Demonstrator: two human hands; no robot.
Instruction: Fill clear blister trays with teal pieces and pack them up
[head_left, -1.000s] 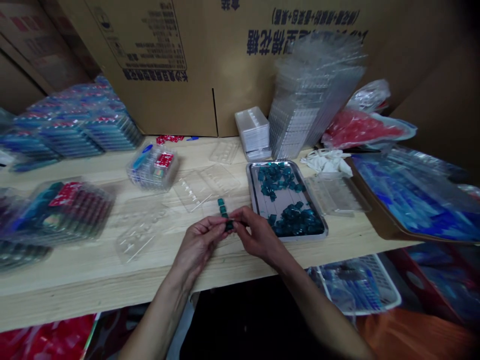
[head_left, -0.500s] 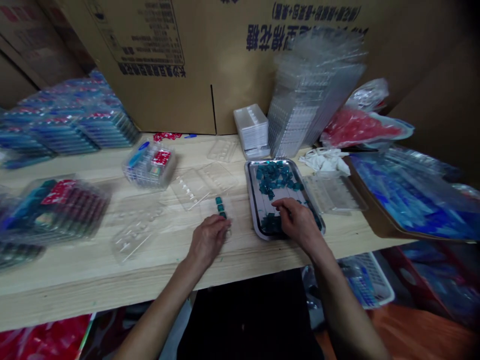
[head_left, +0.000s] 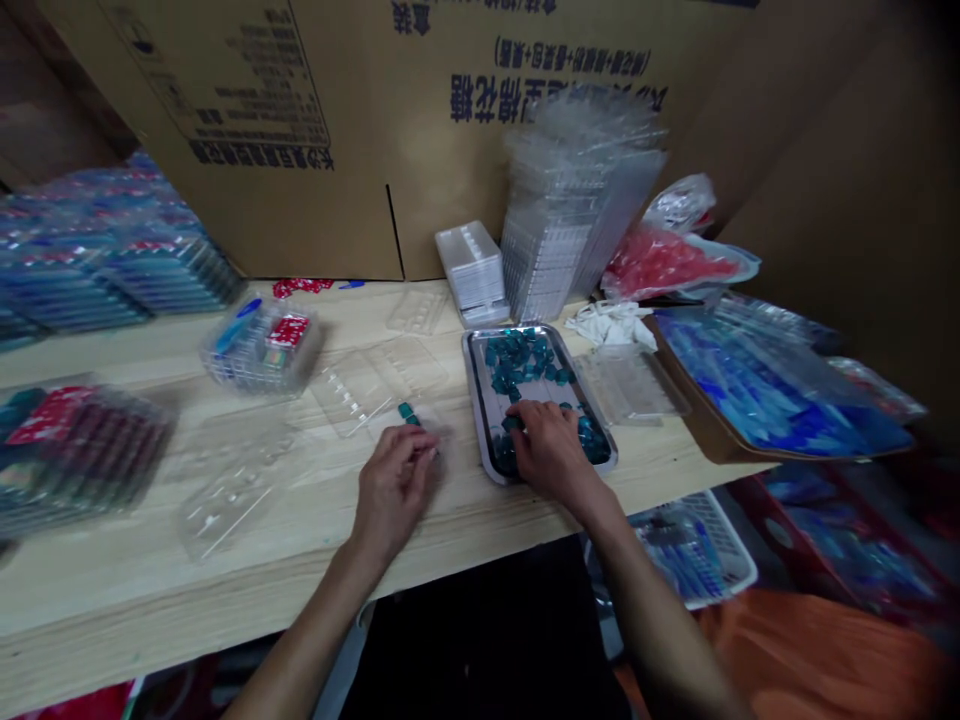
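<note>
My left hand (head_left: 396, 483) is over the wooden table with thumb and fingers pinched together; what they hold is hidden. Just past its fingertips a small teal gem-like piece (head_left: 407, 413) shows, with blurred clear plastic beside it. My right hand (head_left: 553, 452) reaches into a metal tray (head_left: 474, 375) with a dark rim. Its fingers are curled down among the pieces, and what lies between them I cannot make out. Loose teal pieces (head_left: 517, 355) fill the far part of the tray, and more lie around my right hand.
Clear blister trays (head_left: 352, 390) lie left of the metal tray. Behind stand a stack of white trays (head_left: 472, 270) and tall clear plastic packs (head_left: 559, 220). Filled packs (head_left: 262, 345) sit to the left. At right is a cardboard box (head_left: 690, 420) of blue packaging.
The view has shifted, so the table's contents sit further left. My right hand's fingers have curled lower into the teal pieces. My left hand now covers more of the teal row.
</note>
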